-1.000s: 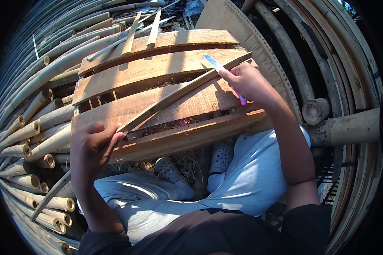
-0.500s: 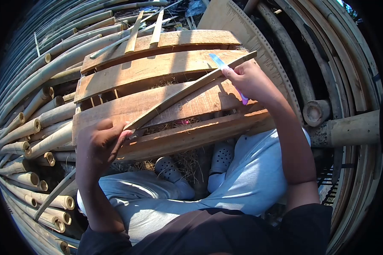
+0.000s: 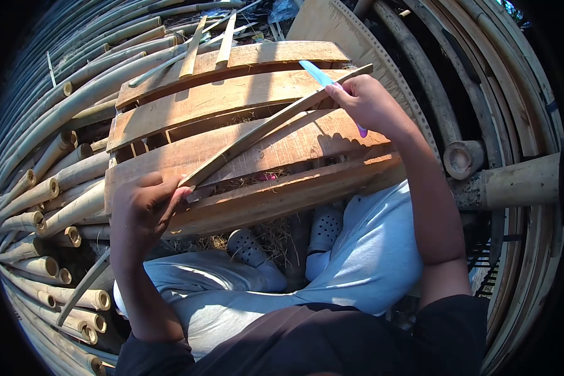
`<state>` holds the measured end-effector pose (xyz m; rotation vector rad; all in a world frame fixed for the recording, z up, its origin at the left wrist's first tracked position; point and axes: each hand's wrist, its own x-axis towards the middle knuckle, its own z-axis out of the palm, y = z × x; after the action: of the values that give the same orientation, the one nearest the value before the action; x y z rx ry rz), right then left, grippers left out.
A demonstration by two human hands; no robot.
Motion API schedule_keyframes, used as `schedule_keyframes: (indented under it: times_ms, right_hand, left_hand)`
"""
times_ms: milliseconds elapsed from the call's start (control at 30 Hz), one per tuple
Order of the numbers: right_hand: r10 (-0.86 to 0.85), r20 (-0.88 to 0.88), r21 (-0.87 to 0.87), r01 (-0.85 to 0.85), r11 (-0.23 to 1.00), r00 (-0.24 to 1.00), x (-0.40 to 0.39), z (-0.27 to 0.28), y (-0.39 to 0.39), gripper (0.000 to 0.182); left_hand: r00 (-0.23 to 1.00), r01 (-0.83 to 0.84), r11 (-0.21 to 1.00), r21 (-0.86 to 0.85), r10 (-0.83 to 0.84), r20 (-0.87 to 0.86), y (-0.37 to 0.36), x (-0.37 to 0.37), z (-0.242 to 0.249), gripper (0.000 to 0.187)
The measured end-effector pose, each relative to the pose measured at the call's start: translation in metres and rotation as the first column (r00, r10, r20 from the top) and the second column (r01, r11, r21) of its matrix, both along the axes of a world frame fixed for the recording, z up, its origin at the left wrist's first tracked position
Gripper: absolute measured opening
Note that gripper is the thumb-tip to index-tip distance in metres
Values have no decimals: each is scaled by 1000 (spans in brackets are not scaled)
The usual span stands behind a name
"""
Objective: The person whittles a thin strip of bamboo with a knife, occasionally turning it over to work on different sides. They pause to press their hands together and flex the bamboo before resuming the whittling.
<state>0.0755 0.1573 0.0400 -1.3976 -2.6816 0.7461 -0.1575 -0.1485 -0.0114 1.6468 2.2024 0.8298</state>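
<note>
A long, narrow bamboo strip [image 3: 257, 133] slants over the slatted wooden bench [image 3: 175, 116], its far right end higher in view. My left hand [image 3: 143, 210] is closed, pinching the strip's near left end between thumb and fingers. Close to the other end, my right hand [image 3: 375, 108] is wrapped around a knife [image 3: 315, 73] with a light blue blade and a pink-purple handle. Those same fingers also grip the strip. The blade points up and left, beside the strip; most of the handle is hidden by the hand.
Two short strips [image 3: 227, 41] lie across the bench's far edge. Stacked bamboo poles [image 3: 75, 178] fill the left side. A curved wooden sheet [image 3: 338, 28] leans behind the bench, and thick bamboo [image 3: 520, 182] lies at right. My legs are below the bench.
My right hand, with the knife and the strip's far end, has risen slightly in view. The left hand keeps its pinch on the near end, almost unmoved.
</note>
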Motion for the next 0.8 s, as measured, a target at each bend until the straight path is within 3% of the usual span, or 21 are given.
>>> schedule_keyframes:
  times_ms: [67, 100, 167, 200, 233, 267, 367, 500, 567, 700, 800]
  right_hand:
    - [36, -106, 221, -12, 975, 994, 18, 19, 26, 47]
    - [100, -75, 409, -61, 910, 992, 27, 27, 48, 44]
    - [80, -110, 422, -26, 906, 991, 39, 40, 76, 40]
    - [264, -62, 693, -149, 705, 962, 48, 31, 100, 37]
    - [410, 45, 883, -228, 410, 911, 56, 20, 116, 34]
    - [390, 120, 929, -242, 279, 913, 62, 8, 124, 33]
    - [354, 86, 959, -173, 223, 931, 70, -37, 134, 32]
    - [307, 46, 983, -99, 157, 951, 60, -59, 148, 32]
    - [152, 66, 993, -79, 83, 986, 60, -55, 165, 33]
    - [-82, 177, 984, -178, -7, 981, 57, -45, 202, 34]
    - [-71, 261, 953, -268, -141, 963, 55, -51, 210, 32]
  left_hand:
    - [999, 22, 999, 34, -21, -26, 3, 4, -3, 16]
    - [998, 35, 997, 68, -31, -53, 4, 4, -3, 16]
    - [998, 34, 997, 65, -30, -60, 4, 2, -3, 17]
    - [999, 38, 997, 62, -36, -41, 4, 1, -2, 18]
    - [999, 48, 997, 60, -46, -21, 4, 1, -2, 19]
    - [999, 51, 996, 68, -49, -22, 4, 0, -4, 19]
    - [995, 85, 993, 80, -81, -57, 4, -5, -8, 21]
    - [992, 106, 987, 123, -96, -84, 4, -6, -7, 24]
    - [990, 123, 983, 138, -112, -86, 1, -5, -8, 24]
    - [987, 121, 982, 143, -103, -126, -1, -7, -9, 24]
    - [983, 111, 984, 140, -88, -159, -4, -9, -11, 25]
